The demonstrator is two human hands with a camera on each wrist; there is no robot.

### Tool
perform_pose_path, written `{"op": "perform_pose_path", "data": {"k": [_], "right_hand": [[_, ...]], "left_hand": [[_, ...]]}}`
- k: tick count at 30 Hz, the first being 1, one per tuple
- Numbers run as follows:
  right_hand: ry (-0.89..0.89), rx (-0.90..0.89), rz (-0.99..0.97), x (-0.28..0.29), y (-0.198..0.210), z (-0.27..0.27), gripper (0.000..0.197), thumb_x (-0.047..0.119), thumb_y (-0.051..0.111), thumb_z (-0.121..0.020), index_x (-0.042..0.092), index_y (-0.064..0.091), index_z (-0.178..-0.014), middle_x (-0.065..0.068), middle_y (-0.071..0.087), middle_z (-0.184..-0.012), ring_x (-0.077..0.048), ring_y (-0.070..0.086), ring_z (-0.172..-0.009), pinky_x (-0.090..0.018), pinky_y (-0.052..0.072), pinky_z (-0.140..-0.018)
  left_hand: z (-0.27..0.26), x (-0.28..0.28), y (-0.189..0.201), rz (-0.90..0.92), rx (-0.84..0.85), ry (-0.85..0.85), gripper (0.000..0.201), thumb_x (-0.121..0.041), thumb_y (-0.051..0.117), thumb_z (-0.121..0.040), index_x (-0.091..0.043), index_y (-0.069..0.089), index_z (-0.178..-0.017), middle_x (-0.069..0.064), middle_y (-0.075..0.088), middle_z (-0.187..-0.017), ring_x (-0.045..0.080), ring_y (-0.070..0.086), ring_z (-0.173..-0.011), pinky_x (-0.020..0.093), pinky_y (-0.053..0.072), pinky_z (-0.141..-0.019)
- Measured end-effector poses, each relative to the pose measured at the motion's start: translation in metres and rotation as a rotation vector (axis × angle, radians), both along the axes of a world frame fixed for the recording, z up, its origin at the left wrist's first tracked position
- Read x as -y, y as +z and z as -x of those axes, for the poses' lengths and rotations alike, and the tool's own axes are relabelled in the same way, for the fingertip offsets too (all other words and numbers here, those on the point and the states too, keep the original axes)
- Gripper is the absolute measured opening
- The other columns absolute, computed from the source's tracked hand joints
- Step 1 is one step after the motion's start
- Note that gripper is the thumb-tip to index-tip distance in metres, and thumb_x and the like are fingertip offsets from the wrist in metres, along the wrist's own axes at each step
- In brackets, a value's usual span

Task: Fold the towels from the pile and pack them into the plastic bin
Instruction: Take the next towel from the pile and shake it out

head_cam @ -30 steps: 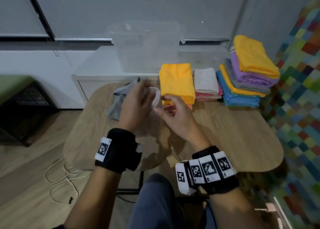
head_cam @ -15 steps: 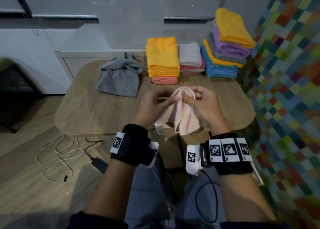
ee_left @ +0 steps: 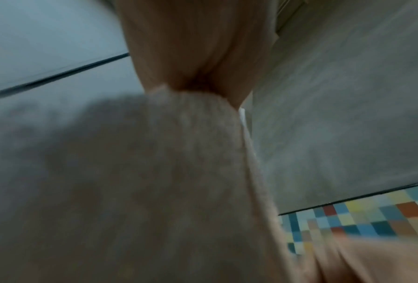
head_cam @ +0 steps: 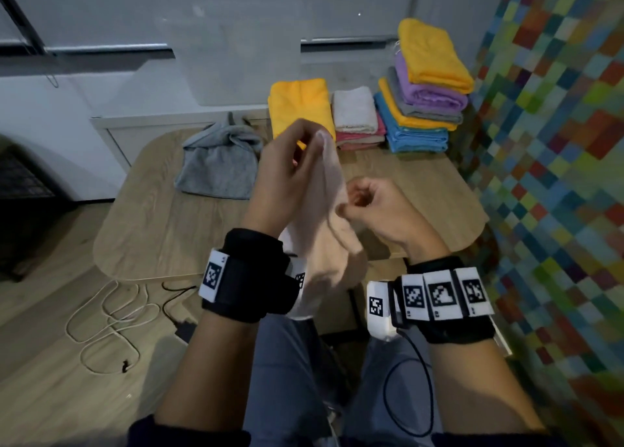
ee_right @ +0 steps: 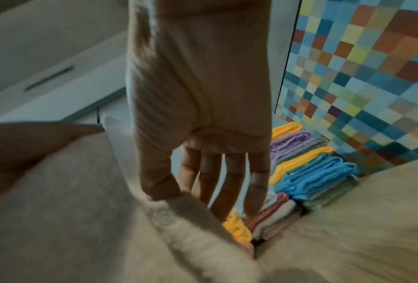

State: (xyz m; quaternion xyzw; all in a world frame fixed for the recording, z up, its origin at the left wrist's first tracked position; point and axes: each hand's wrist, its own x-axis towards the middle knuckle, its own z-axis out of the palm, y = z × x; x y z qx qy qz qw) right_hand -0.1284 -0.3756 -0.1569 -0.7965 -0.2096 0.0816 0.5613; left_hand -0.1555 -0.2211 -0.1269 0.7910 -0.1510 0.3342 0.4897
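Note:
A pale pink towel (head_cam: pixel 332 244) hangs in front of me over the table's near edge. My left hand (head_cam: pixel 315 136) is raised and pinches its top corner. Lower and to the right, my right hand (head_cam: pixel 342 206) pinches the towel's edge between thumb and forefinger. In the left wrist view the towel (ee_left: pixel 178 172) fills most of the frame below the pinching fingers (ee_left: pixel 198 47). The right wrist view shows the thumb on the towel's hem (ee_right: pixel 178 206). A crumpled grey towel (head_cam: pixel 219 163) lies on the table at the left. The clear plastic bin (head_cam: pixel 243 75) stands faintly visible on the white cabinet behind.
Folded towels stand along the table's back edge: a yellow stack (head_cam: pixel 300 105), a white-on-pink stack (head_cam: pixel 354 112) and a tall mixed stack (head_cam: pixel 425 102) by the multicoloured wall. The wooden table (head_cam: pixel 422 190) shows bare wood in front of them. Cables (head_cam: pixel 111 311) lie on the floor at the left.
My hands held the towel's top close together half a second ago. The left hand has since risen with the corner, and the right has dropped lower along the edge.

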Motion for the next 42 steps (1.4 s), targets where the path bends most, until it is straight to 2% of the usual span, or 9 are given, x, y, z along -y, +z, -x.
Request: {"op": "perform_pose_path", "data": {"k": [3,9,16,20,24,27,33,39,42], "right_hand": [[-0.01,0.013,0.213,0.004,-0.013,-0.002,0.018,-0.002,0.064,-0.08,0.013,0.057,-0.073,0.003,0.051,-0.066,-0.006,0.047,-0.061,-0.023,0.039,-0.062],[0.184,-0.135,-0.442,-0.018,0.016,0.012,0.022,0.009,0.062,-0.087,0.019,0.054,-0.104,0.004,0.064,-0.099,0.0,0.062,-0.092,-0.015,0.048,-0.08],[0.094,0.0,0.159,-0.007,-0.014,-0.011,0.02,0.007,0.065,-0.085,0.025,0.061,-0.079,0.009,0.064,-0.078,-0.004,0.059,-0.07,-0.025,0.046,-0.067],[-0.111,-0.044,0.262,0.03,-0.016,-0.029,0.014,0.008,0.061,-0.088,0.019,0.059,-0.078,0.0,0.061,-0.076,-0.011,0.058,-0.07,-0.03,0.047,-0.068],[-0.29,0.167,0.049,0.04,0.023,-0.051,0.018,-0.002,0.059,-0.087,0.012,0.066,-0.078,0.012,0.06,-0.06,0.007,0.053,-0.053,-0.011,0.042,-0.055],[-0.401,0.352,-0.115,0.03,0.066,-0.082,0.019,-0.001,0.062,-0.083,0.014,0.067,-0.071,0.017,0.058,-0.058,0.007,0.049,-0.061,-0.018,0.04,-0.06],[-0.593,0.505,-0.339,0.034,0.121,-0.089,0.031,0.004,0.049,-0.076,0.033,0.06,-0.07,0.023,0.058,-0.062,0.014,0.048,-0.062,-0.011,0.04,-0.062],[-0.766,0.117,-0.489,0.065,0.033,-0.071,0.024,0.015,0.048,-0.072,0.024,0.063,-0.055,0.018,0.056,-0.058,-0.005,0.052,-0.067,-0.025,0.042,-0.068],[-0.761,-0.099,-0.252,0.08,-0.017,-0.063,0.015,0.026,0.05,-0.063,0.021,0.064,-0.06,0.008,0.058,-0.063,-0.023,0.058,-0.076,-0.033,0.048,-0.07]], "left_hand": [[0.0,-0.008,0.016,0.077,0.042,0.046,0.014,-0.014,0.048,-0.097,-0.021,0.052,-0.085,-0.013,0.052,-0.074,0.002,0.047,-0.068,0.019,0.036,-0.06],[-0.002,-0.013,0.022,0.062,-0.026,0.026,0.021,-0.017,0.058,-0.091,-0.032,0.058,-0.075,-0.023,0.059,-0.064,-0.006,0.05,-0.063,0.016,0.038,-0.059],[-0.004,-0.039,0.034,0.19,0.033,0.148,0.021,-0.017,0.055,-0.093,-0.03,0.055,-0.076,-0.018,0.056,-0.064,-0.01,0.048,-0.065,0.011,0.038,-0.063],[-0.005,-0.066,0.029,0.189,-0.005,0.311,0.017,-0.021,0.051,-0.095,-0.024,0.055,-0.079,-0.014,0.055,-0.073,-0.011,0.05,-0.067,0.007,0.039,-0.066],[-0.031,-0.084,0.015,0.294,-0.005,0.407,0.024,-0.015,0.048,-0.095,-0.026,0.049,-0.074,-0.012,0.049,-0.071,-0.014,0.046,-0.061,0.005,0.035,-0.061],[-0.06,-0.094,0.025,0.391,0.006,0.419,0.028,-0.015,0.049,-0.094,-0.027,0.046,-0.069,-0.01,0.046,-0.066,-0.01,0.043,-0.057,0.013,0.035,-0.059],[-0.063,-0.088,0.076,0.482,0.192,0.101,0.022,-0.026,0.051,-0.093,-0.023,0.046,-0.072,-0.009,0.04,-0.065,0.007,0.037,-0.062,0.027,0.031,-0.058],[-0.022,-0.065,0.012,0.365,-0.331,-0.124,0.015,-0.021,0.048,-0.096,-0.018,0.055,-0.083,0.001,0.058,-0.078,0.012,0.057,-0.073,0.023,0.047,-0.061],[-0.01,-0.056,-0.029,0.346,-0.588,-0.117,0.021,-0.018,0.049,-0.096,-0.019,0.057,-0.076,-0.013,0.06,-0.062,0.0,0.057,-0.059,0.016,0.045,-0.051]]}}
